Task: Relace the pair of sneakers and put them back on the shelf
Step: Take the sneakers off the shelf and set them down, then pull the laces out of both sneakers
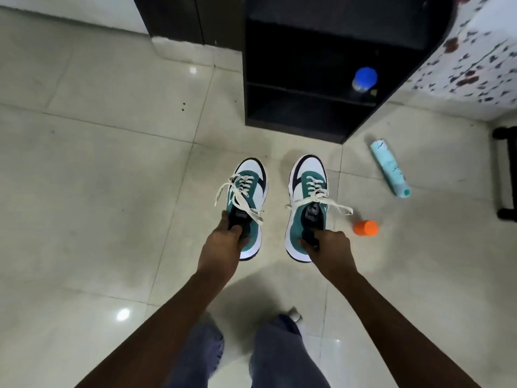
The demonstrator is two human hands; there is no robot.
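Note:
Two white and teal sneakers with cream laces are side by side, toes pointing toward a dark shelf unit [293, 88]. My left hand [226, 242] grips the left sneaker [251, 186] by its tongue and collar, fingers inside the opening. My right hand [327, 245] grips the right sneaker [305, 186] at its heel opening the same way. Both sneakers are laced, with loose lace ends hanging off their sides. Whether the soles touch the tiled floor I cannot tell.
A blue-capped bottle [363, 79] stands on the shelf unit's lower board. On the floor right of the sneakers lie an orange cap [365, 228] and a pale blue spray can [389, 168]. A patterned cloth [481, 57] hangs at far right. My trouser legs [279, 354] are below.

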